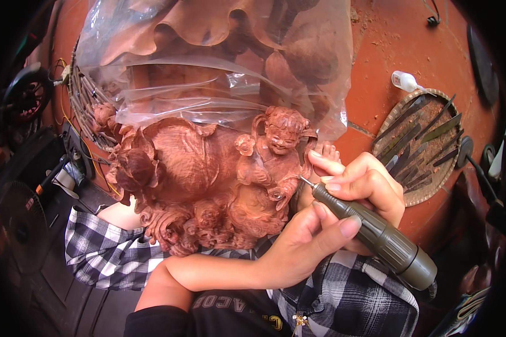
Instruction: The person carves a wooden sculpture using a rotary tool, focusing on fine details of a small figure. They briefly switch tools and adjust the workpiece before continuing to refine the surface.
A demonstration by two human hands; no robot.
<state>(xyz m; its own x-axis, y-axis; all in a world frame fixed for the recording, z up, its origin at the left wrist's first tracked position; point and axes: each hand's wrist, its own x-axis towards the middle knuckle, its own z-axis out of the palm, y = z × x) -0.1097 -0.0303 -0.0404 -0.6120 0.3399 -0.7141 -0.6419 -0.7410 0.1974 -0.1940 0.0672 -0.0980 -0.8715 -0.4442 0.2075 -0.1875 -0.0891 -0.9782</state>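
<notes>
A reddish-brown wood carving (pixel 197 168) rests across my lap, with a smiling child figure (pixel 281 137) at its right end. My right hand (pixel 371 188) grips a dark green rotary carving tool (pixel 391 241), fingers curled over its front part. The tool's thin metal tip points up and left, close to the child figure's arm; whether it touches the wood I cannot tell. My left hand (pixel 303 241) reaches across from the left, closed against the underside of the tool's front, thumb along the body. Some of its fingers are hidden.
Clear plastic sheeting (pixel 208 95) covers the carving's far part. At right, a round woven tray (pixel 450 180) holds several flat files (pixel 416 132), beside a white bottle (pixel 406 81). Wood dust lies on the red tiles (pixel 388 33). A fan (pixel 19 219) and cables are at left.
</notes>
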